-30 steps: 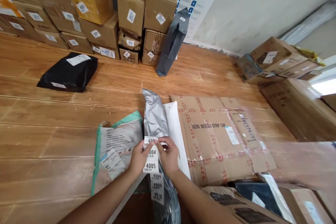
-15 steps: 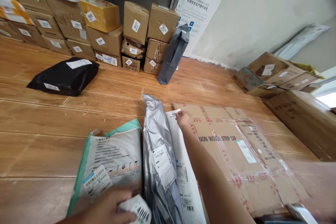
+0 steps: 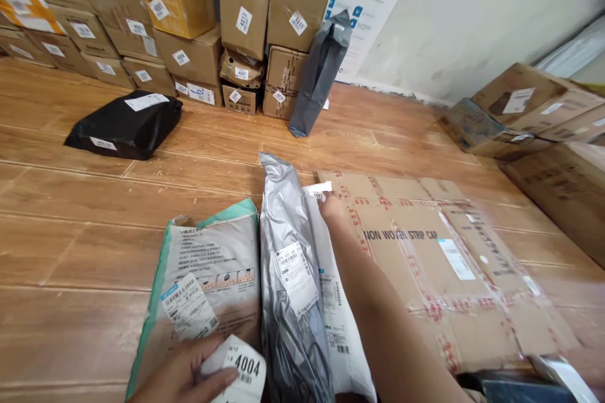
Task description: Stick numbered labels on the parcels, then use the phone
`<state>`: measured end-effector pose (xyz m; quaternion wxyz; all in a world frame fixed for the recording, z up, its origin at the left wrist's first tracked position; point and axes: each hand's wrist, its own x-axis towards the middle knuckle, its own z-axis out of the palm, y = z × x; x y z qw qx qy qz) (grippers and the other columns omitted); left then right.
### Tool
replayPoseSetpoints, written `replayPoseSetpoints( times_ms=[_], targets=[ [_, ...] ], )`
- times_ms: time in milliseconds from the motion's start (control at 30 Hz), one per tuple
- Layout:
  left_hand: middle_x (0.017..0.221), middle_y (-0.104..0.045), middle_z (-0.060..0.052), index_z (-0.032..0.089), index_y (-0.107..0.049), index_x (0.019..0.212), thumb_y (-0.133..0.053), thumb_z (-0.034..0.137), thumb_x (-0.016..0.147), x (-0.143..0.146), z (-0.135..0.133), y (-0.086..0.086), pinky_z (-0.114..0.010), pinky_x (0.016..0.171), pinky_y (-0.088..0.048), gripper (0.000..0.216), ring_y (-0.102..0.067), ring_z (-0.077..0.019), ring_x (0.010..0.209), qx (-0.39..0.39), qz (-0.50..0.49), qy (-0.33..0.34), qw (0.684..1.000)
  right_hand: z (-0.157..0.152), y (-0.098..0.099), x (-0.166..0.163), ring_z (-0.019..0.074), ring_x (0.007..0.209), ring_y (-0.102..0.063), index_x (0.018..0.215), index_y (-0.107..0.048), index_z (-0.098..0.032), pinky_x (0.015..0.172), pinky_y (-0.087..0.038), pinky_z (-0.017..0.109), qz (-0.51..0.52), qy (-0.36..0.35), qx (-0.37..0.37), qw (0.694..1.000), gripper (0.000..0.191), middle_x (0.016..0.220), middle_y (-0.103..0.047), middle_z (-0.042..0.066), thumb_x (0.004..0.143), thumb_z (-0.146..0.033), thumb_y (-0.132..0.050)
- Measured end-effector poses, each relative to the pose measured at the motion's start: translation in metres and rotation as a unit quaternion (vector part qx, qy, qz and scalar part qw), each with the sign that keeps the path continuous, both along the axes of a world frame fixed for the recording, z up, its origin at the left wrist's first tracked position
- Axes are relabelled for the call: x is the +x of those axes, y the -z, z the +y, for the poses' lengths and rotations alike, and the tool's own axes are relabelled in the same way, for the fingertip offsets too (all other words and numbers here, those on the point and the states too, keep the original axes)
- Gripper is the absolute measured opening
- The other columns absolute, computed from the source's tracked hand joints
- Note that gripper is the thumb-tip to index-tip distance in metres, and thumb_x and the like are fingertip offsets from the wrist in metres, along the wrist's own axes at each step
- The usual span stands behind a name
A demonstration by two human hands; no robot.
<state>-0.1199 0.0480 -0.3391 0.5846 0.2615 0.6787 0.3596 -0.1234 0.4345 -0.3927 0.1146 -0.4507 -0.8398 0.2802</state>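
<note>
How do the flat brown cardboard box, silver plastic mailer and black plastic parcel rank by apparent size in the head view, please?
flat brown cardboard box
silver plastic mailer
black plastic parcel, though it lies farther away

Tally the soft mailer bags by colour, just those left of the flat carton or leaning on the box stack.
Black bag: 1
Grey: 2, the leaning grey bag and the lying grey bag
White bag: 1
Green-edged bag: 1
Total: 5
</note>
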Motion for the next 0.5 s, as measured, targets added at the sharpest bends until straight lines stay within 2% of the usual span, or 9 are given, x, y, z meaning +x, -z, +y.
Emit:
replayPoseSetpoints(
  times_ms=[67, 100, 167, 233, 300, 333, 367, 500],
  targets=[
    [0.074, -0.066, -0.001, 0.018, -0.063, 0.081, -0.053, 0.050, 0.078, -0.001, 0.012, 0.001, -0.023, 0.063, -0.044, 0.034, -0.058, -0.0175, 0.072, 0.011, 0.009, -0.043, 0.999, -0.020, -0.018, 0.010, 0.0287, 0.118, -0.043, 0.109, -0.057, -0.012, 0.096, -0.036, 0.044, 0.035, -0.033, -0.023, 0.999, 0.027, 0.125, -0.051, 0.018, 0.084, -0.020, -0.048],
    [0.075, -0.065, -0.001, 0.018, -0.063, 0.082, -0.053, 0.050, 0.078, -0.002, 0.018, 0.002, -0.023, 0.063, -0.044, 0.034, -0.057, -0.0172, 0.072, 0.016, -0.002, -0.064, 0.998, -0.033, -0.028, 0.016, 0.0255, 0.112, -0.049, 0.109, -0.057, -0.013, 0.092, -0.041, 0.039, 0.052, -0.061, -0.044, 0.996, 0.028, 0.121, -0.054, 0.016, 0.087, -0.025, -0.044],
    [0.076, -0.063, -0.002, 0.017, -0.064, 0.083, -0.053, 0.049, 0.078, -0.005, 0.029, 0.005, -0.024, 0.064, -0.043, 0.034, -0.054, -0.0164, 0.072, 0.035, -0.024, -0.104, 0.994, -0.065, -0.050, 0.028, 0.0186, 0.089, -0.061, 0.097, -0.063, -0.015, 0.076, -0.049, 0.031, 0.069, -0.141, -0.115, 0.981, 0.034, 0.098, -0.066, 0.010, 0.090, -0.036, -0.036],
    [0.078, -0.059, -0.002, 0.016, -0.064, 0.078, -0.054, 0.047, 0.077, -0.009, 0.040, 0.005, -0.025, 0.069, -0.042, 0.033, -0.052, -0.0161, 0.075, 0.075, -0.016, -0.137, 0.988, -0.096, -0.068, 0.041, 0.0153, 0.071, -0.064, 0.088, -0.066, -0.018, 0.061, -0.050, 0.026, 0.075, -0.251, -0.236, 0.936, 0.037, 0.082, -0.069, 0.005, 0.087, -0.045, -0.041],
    [0.081, -0.055, -0.002, 0.015, -0.063, 0.071, -0.054, 0.046, 0.078, -0.012, 0.050, 0.003, -0.026, 0.075, -0.040, 0.032, -0.050, -0.0163, 0.080, 0.122, -0.001, -0.162, 0.979, -0.123, -0.080, 0.053, 0.0147, 0.069, -0.063, 0.091, -0.067, -0.018, 0.058, -0.049, 0.025, 0.098, -0.335, -0.361, 0.865, 0.034, 0.082, -0.069, 0.004, 0.075, -0.047, -0.060],
    [0.082, -0.054, -0.002, 0.015, -0.063, 0.071, -0.054, 0.046, 0.078, -0.014, 0.054, 0.001, -0.026, 0.076, -0.040, 0.032, -0.050, -0.0163, 0.082, 0.135, -0.008, -0.178, 0.975, -0.133, -0.083, 0.058, 0.0145, 0.069, -0.062, 0.091, -0.067, -0.018, 0.060, -0.048, 0.025, 0.114, -0.349, -0.406, 0.837, 0.036, 0.081, -0.069, 0.004, 0.069, -0.045, -0.067],
    [0.082, -0.054, -0.002, 0.016, -0.063, 0.072, -0.053, 0.046, 0.078, -0.014, 0.058, -0.002, -0.026, 0.076, -0.040, 0.033, -0.050, -0.0162, 0.082, 0.140, -0.028, -0.194, 0.971, -0.141, -0.084, 0.061, 0.0141, 0.068, -0.061, 0.089, -0.067, -0.017, 0.061, -0.048, 0.026, 0.130, -0.341, -0.435, 0.823, 0.037, 0.078, -0.068, 0.004, 0.064, -0.044, -0.071],
    [0.073, -0.057, -0.001, 0.014, -0.062, 0.078, -0.057, 0.052, 0.074, -0.015, 0.065, -0.006, -0.027, 0.068, -0.041, 0.038, -0.051, -0.0153, 0.071, 0.125, -0.110, -0.237, 0.957, -0.155, -0.078, 0.066, 0.0131, 0.063, -0.060, 0.075, -0.066, -0.016, 0.064, -0.047, 0.028, 0.165, -0.247, -0.475, 0.828, 0.033, 0.068, -0.065, 0.001, 0.061, -0.045, -0.072]
  ],
)
